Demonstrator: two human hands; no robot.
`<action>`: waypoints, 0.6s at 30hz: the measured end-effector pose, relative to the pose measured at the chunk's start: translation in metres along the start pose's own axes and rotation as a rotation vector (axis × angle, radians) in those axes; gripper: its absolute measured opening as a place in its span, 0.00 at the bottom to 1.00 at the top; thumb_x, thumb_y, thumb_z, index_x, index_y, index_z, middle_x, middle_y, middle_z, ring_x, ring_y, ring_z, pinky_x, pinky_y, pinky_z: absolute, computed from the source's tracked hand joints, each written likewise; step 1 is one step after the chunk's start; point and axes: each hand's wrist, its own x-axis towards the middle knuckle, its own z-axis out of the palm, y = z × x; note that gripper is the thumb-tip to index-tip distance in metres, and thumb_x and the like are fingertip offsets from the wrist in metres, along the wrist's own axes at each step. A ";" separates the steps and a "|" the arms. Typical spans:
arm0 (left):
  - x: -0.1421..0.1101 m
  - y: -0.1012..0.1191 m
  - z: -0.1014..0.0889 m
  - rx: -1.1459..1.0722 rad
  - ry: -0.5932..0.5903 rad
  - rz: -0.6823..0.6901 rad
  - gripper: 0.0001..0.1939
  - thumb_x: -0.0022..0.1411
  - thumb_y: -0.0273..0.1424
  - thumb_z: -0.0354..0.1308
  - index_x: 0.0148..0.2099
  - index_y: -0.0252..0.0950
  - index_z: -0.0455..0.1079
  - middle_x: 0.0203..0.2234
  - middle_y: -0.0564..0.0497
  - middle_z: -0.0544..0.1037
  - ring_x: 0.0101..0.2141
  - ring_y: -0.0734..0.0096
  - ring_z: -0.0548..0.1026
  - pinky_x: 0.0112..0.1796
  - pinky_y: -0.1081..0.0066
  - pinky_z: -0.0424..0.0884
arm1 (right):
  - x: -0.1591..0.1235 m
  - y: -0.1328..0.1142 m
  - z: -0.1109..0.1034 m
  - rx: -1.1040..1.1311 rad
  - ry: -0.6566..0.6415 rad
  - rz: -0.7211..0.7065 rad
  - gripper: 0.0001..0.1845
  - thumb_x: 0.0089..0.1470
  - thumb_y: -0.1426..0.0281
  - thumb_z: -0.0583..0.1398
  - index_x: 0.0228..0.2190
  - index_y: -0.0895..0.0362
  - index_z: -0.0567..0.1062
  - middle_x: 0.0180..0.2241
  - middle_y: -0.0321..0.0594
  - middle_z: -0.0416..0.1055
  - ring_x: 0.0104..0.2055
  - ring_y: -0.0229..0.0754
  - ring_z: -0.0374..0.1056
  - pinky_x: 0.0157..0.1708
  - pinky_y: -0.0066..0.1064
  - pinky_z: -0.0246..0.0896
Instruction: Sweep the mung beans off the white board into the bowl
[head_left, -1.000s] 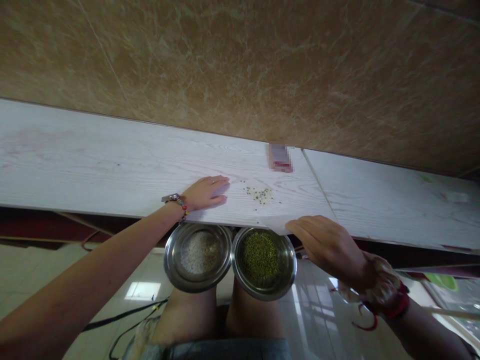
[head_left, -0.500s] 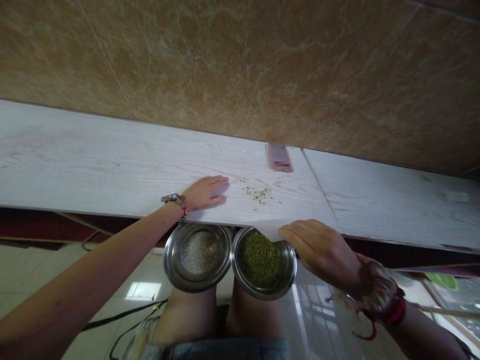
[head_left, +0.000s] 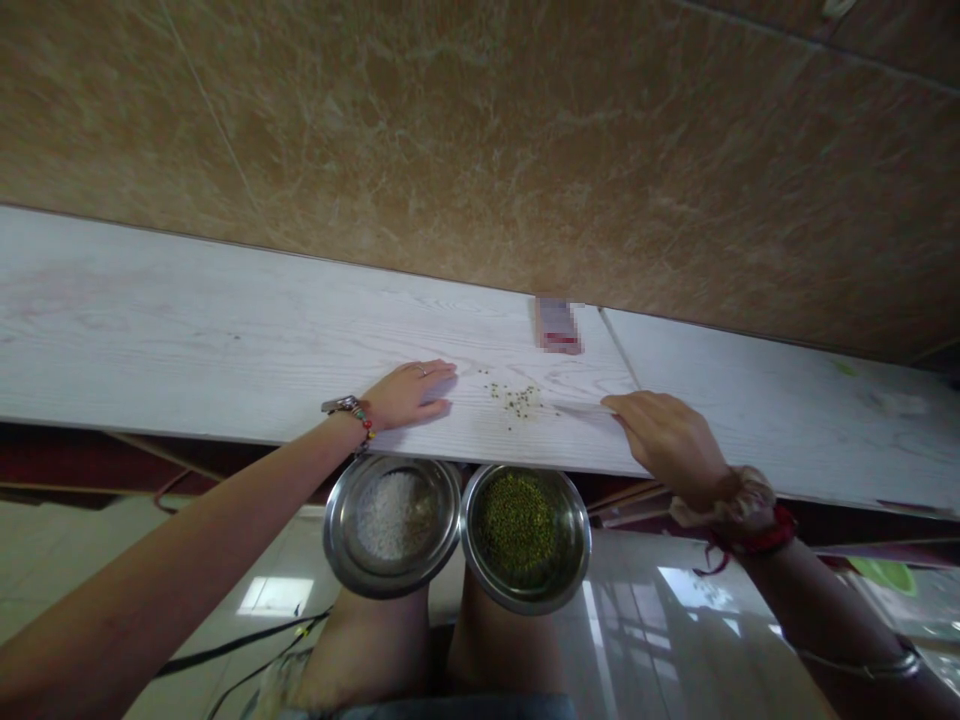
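My left hand [head_left: 409,392] lies flat and open on the white wooden table [head_left: 187,340], left of a small scatter of green beans and pale grains [head_left: 517,398]. On the right side of the scatter, my right hand [head_left: 667,440] rests on the table with its fingers closed on a thin white sheet of paper [head_left: 581,409], whose edge points toward the scatter. Two steel bowls sit on my knees below the table edge. The left bowl [head_left: 337,545] holds white rice. The right bowl [head_left: 574,545] holds green beans.
A small red and white object [head_left: 559,325], blurred, lies at the back of the table against the brown marbled wall [head_left: 480,150]. A seam [head_left: 619,350] splits the tabletop to its right. Black cables [head_left: 247,640] run over the glossy floor.
My right hand has lifted the paper from over the green bean bowl and brought it up onto the table beside the scattered beans. My left hand has stayed put.
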 end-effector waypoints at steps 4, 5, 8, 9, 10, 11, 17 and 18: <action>0.000 0.002 -0.002 -0.001 -0.020 -0.014 0.27 0.64 0.43 0.45 0.60 0.33 0.59 0.60 0.40 0.64 0.59 0.58 0.63 0.57 0.60 0.59 | -0.003 -0.001 0.002 -0.028 0.020 -0.042 0.15 0.53 0.83 0.51 0.35 0.63 0.76 0.28 0.44 0.76 0.29 0.41 0.69 0.30 0.32 0.62; 0.000 0.002 -0.002 -0.001 -0.020 -0.011 0.27 0.64 0.43 0.45 0.60 0.33 0.59 0.60 0.40 0.65 0.59 0.58 0.63 0.57 0.60 0.59 | -0.004 -0.002 -0.001 -0.022 0.016 -0.045 0.15 0.53 0.83 0.51 0.35 0.63 0.76 0.28 0.44 0.76 0.29 0.41 0.69 0.30 0.32 0.62; 0.000 0.000 -0.001 0.002 -0.003 0.000 0.27 0.64 0.43 0.45 0.60 0.35 0.59 0.60 0.42 0.65 0.59 0.59 0.63 0.56 0.60 0.59 | -0.010 -0.006 -0.011 0.029 -0.019 -0.053 0.15 0.53 0.83 0.51 0.36 0.62 0.76 0.29 0.43 0.76 0.30 0.41 0.69 0.32 0.32 0.63; 0.000 0.000 0.000 0.001 0.003 0.000 0.26 0.64 0.43 0.45 0.60 0.36 0.59 0.60 0.43 0.65 0.59 0.60 0.63 0.57 0.61 0.59 | -0.012 -0.008 -0.014 0.052 -0.029 -0.054 0.16 0.52 0.83 0.51 0.36 0.62 0.76 0.29 0.43 0.76 0.30 0.41 0.69 0.32 0.32 0.63; 0.000 -0.001 0.000 0.000 0.007 0.001 0.26 0.64 0.44 0.45 0.60 0.36 0.59 0.59 0.44 0.65 0.59 0.60 0.63 0.57 0.61 0.59 | -0.013 -0.010 -0.018 0.073 -0.036 -0.055 0.16 0.53 0.83 0.50 0.36 0.61 0.76 0.29 0.43 0.76 0.29 0.41 0.69 0.32 0.33 0.63; 0.000 -0.001 0.001 -0.003 0.010 0.001 0.26 0.64 0.44 0.45 0.60 0.37 0.58 0.59 0.44 0.66 0.59 0.60 0.63 0.57 0.61 0.59 | -0.014 -0.014 -0.023 0.094 -0.044 -0.058 0.17 0.53 0.83 0.50 0.36 0.61 0.76 0.29 0.43 0.76 0.29 0.41 0.68 0.31 0.33 0.64; 0.000 0.001 -0.001 -0.001 -0.005 -0.010 0.27 0.64 0.43 0.45 0.60 0.35 0.59 0.60 0.42 0.65 0.59 0.60 0.62 0.57 0.60 0.59 | -0.011 -0.050 -0.054 0.259 -0.039 -0.067 0.16 0.55 0.83 0.48 0.34 0.60 0.73 0.26 0.41 0.74 0.25 0.38 0.66 0.26 0.30 0.63; 0.000 0.001 -0.001 0.000 -0.009 -0.014 0.27 0.64 0.43 0.45 0.60 0.34 0.59 0.60 0.41 0.65 0.59 0.59 0.63 0.57 0.60 0.59 | -0.010 -0.055 -0.059 0.289 -0.031 -0.067 0.15 0.55 0.83 0.49 0.34 0.60 0.72 0.26 0.41 0.74 0.26 0.38 0.66 0.27 0.30 0.63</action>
